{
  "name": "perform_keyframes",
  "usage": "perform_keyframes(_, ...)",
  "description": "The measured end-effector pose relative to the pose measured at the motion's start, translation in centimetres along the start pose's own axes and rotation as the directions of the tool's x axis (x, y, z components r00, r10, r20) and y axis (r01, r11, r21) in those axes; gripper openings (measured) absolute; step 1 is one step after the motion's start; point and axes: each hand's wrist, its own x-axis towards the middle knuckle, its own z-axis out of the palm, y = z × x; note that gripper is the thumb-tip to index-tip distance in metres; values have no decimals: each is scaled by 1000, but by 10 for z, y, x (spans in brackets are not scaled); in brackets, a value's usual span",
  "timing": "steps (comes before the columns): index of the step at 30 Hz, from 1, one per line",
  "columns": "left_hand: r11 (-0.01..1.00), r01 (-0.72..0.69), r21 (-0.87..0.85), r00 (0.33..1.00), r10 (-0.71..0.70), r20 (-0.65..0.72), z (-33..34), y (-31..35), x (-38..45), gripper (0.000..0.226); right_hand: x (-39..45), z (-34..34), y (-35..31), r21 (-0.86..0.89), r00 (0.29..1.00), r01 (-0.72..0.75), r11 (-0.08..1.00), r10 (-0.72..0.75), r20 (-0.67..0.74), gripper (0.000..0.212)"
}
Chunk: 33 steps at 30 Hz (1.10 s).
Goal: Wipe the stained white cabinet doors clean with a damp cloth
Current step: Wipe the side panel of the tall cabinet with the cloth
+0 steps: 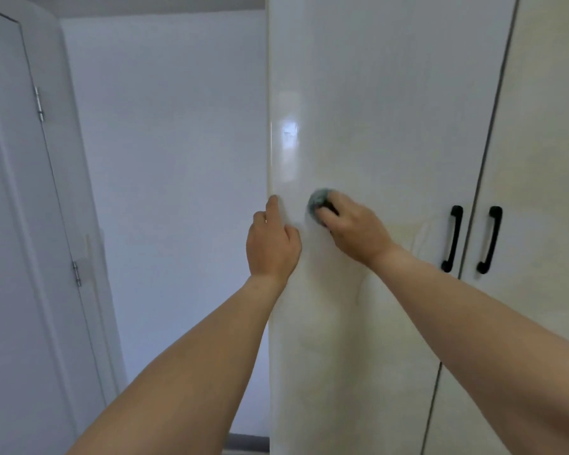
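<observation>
A: Status?

B: Mid-wipe, by my read. Right hand (352,229) pinches a bunched grey-blue cloth (319,203) and presses it onto the left cabinet door (375,110), at about handle height, close to the door's left edge.

A: Left?

B: Left hand (271,244) holds nothing. It's at that door's outer edge: forefinger up along the corner, thumb lying on the door face. Looks like bracing.

A: Stains?

B: Door is glossy with glare. There's a faint yellowish cast low on the panel and a thin curved mark right of the right wrist. Can't tell grime from reflection.

A: Next move?

B: Probably sweep the cloth right and down across the panel, keeping pressure, with the left hand steadying the edge.

A: Limits?

B: Two black handles (452,238) flank the seam with the right cabinet door (539,159), so the stroke has to stop short or go round them. Leftward the cloth runs out at the door corner, just beside the left fingers. Past that is a bare wall (165,159), then a hinged room door (10,224) well apart. Plenty of open panel above and below.
</observation>
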Motion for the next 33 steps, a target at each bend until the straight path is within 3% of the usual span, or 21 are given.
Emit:
perform_keyframes(1,999,3,36,1000,-4,8,4,3,0,63,15,-10,11,29,972,-210,977,212,-99,13)
perform_keyframes(2,997,14,76,1000,-15,13,7,5,-1,68,29,-18,19,100,886,-420,902,431,-171,16)
perform_keyframes(3,993,26,117,999,-29,20,11,9,-2,75,36,-22,21,150,799,-556,818,575,-177,19)
perform_keyframes(4,987,36,154,999,-41,29,17,13,-5,83,35,-23,18,155,769,-602,783,621,-148,23)
perform_keyframes(6,977,60,203,997,-70,43,27,20,-10,96,8,-13,4,73,858,-506,860,510,-59,25)
perform_keyframes(8,975,80,206,993,-96,69,34,26,-17,104,-46,-5,-9,-23,969,-247,969,248,21,23)
perform_keyframes(9,976,86,199,990,-106,90,36,28,-19,107,-71,-4,-7,-52,982,-170,984,174,78,24)
perform_keyframes(10,978,90,188,987,-113,116,38,30,-21,109,-89,-6,2,-62,983,-135,989,142,118,26)
perform_keyframes(12,983,92,161,982,-116,150,38,34,-22,114,-97,-18,27,-79,953,-282,956,288,93,25)
perform_keyframes(13,984,96,147,981,-118,155,38,38,-21,115,-89,-26,39,-48,893,-448,893,450,30,23)
perform_keyframes(16,983,142,116,976,-158,148,40,45,-16,120,-51,-39,62,141,565,-795,590,805,-181,20)
perform_keyframes(17,981,160,112,975,-175,136,41,47,-15,120,-44,-40,56,133,552,-805,578,812,-192,20)
perform_keyframes(19,978,183,98,973,-195,123,46,50,-16,119,-56,-33,31,79,703,-701,709,706,-91,23)
perform_keyframes(21,977,192,89,973,-202,114,51,52,-17,119,-92,-24,9,11,880,-469,883,467,86,21)
perform_keyframes(22,977,193,93,973,-203,109,52,52,-17,119,-106,-22,11,-38,916,-370,928,371,151,25)
perform_keyframes(23,976,196,95,973,-205,109,52,51,-16,119,-112,-25,21,-50,928,-324,945,328,178,28)
perform_keyframes(25,974,202,101,970,-213,119,52,51,-16,119,-100,-34,44,-41,901,-424,905,426,85,26)
perform_keyframes(27,973,203,110,969,-216,121,53,51,-16,120,-81,-39,59,-1,745,-663,749,660,-93,24)
perform_keyframes(29,971,205,120,968,-219,119,54,50,-16,122,-74,-35,51,62,604,-787,614,787,-124,27)
perform_keyframes(30,971,202,126,969,-217,116,55,51,-17,123,-77,-31,41,70,608,-785,616,787,-106,28)
perform_keyframes(33,970,178,165,976,-195,96,58,57,-22,124,-101,-30,22,82,754,-655,751,656,17,23)
